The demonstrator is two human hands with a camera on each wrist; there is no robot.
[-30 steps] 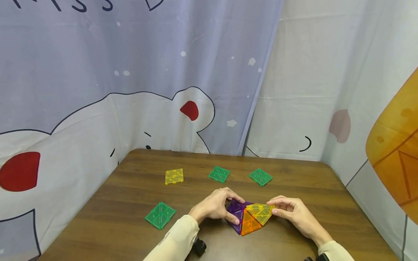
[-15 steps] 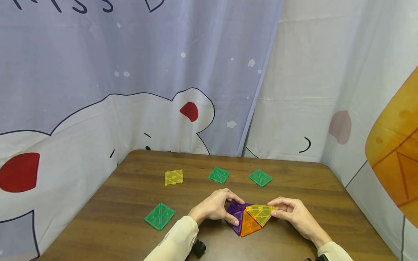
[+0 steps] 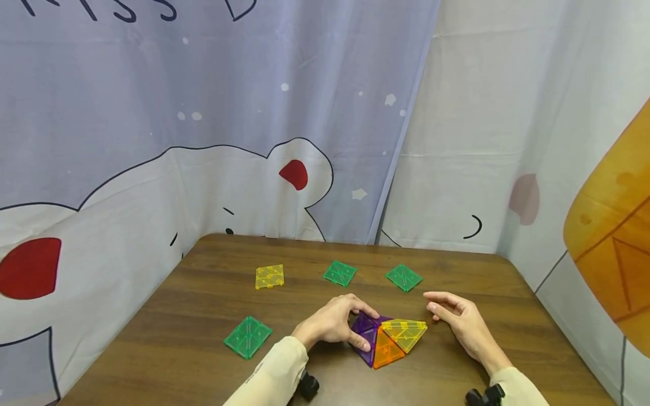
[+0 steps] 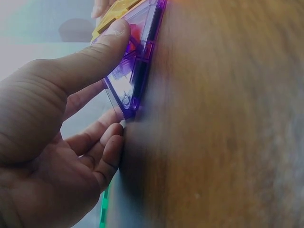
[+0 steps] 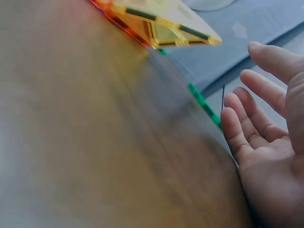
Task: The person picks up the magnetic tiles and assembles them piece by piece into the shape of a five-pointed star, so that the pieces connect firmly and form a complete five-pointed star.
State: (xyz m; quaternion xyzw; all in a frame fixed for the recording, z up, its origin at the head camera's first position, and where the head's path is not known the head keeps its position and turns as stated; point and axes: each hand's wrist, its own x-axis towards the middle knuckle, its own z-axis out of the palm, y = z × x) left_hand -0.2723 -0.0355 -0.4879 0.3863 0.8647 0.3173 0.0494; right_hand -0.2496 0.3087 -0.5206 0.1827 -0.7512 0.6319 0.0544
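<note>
A small raised shape of see-through magnetic tiles stands on the table. Its left side is purple tiles [image 3: 367, 331], its front an orange triangular tile [image 3: 388, 349], and a yellow triangular tile [image 3: 404, 332] juts out to the right. My left hand [image 3: 331, 320] grips the purple side, with the thumb in front and the fingers behind; in the left wrist view the thumb lies on a purple tile [image 4: 141, 61]. My right hand [image 3: 461, 322] is off to the right of the yellow tile, fingers loosely bent and holding nothing. The right wrist view shows a gap between fingers and yellow tile [image 5: 164, 23].
A yellow square tile [image 3: 269, 277] lies flat at the back left of the wooden table [image 3: 178, 349]. Green tiles lie at the back middle [image 3: 340, 273], the back right [image 3: 404, 277] and the left [image 3: 247, 337]. A printed curtain [image 3: 228, 101] hangs behind.
My right hand has let go of the yellow triangular tile's outer corner and moved slightly up and right. The yellow tile stays joined to the shape. My left hand keeps its grip.
</note>
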